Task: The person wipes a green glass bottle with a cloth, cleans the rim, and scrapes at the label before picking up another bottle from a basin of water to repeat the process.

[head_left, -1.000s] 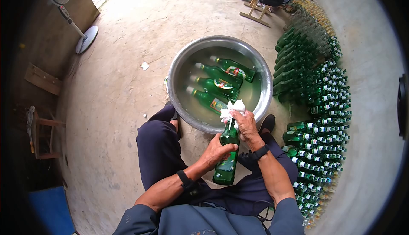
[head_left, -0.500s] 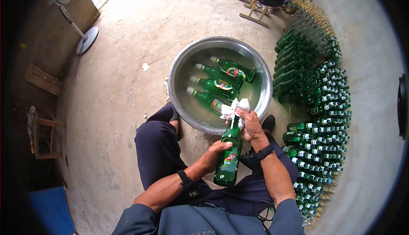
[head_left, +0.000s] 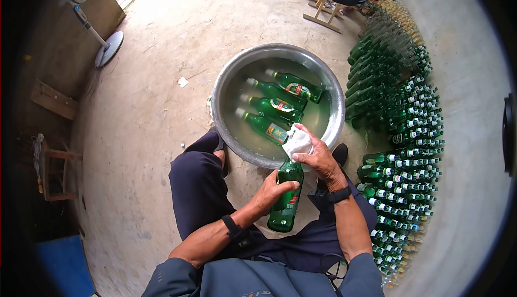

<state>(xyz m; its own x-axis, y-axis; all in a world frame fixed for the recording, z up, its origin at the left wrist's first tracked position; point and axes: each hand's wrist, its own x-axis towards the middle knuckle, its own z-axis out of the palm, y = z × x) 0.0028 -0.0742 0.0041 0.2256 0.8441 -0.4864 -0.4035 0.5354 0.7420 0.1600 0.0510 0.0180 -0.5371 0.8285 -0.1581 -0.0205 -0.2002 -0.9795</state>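
Note:
A green glass beer bottle point(head_left: 283, 211) is held tilted over my lap, its base toward me and its neck toward the basin. My left hand point(head_left: 272, 189) wraps round the bottle's body, thumb across the front. In my right hand point(head_left: 319, 159) a wet white cloth point(head_left: 298, 142) is gripped over the bottle's neck, hiding the mouth. Just beyond, the round metal basin point(head_left: 335, 122) holds cloudy water with several green bottles lying in it. One labelled bottle point(head_left: 264, 126) lies closest to the cloth.
Rows of green bottles point(head_left: 414, 151) stand along the wall on my right. Ahead, a person sits on a wooden-legged chair point(head_left: 321, 21). A standing fan point(head_left: 109, 48) and a wooden stool point(head_left: 60, 170) are on the left. A white scrap point(head_left: 182, 82) lies on the floor.
The cloth has gone from loosely bunched at the neck to folded over the bottle's top, with my right hand's fingers shifted. My left hand and the bottle moved slightly left.

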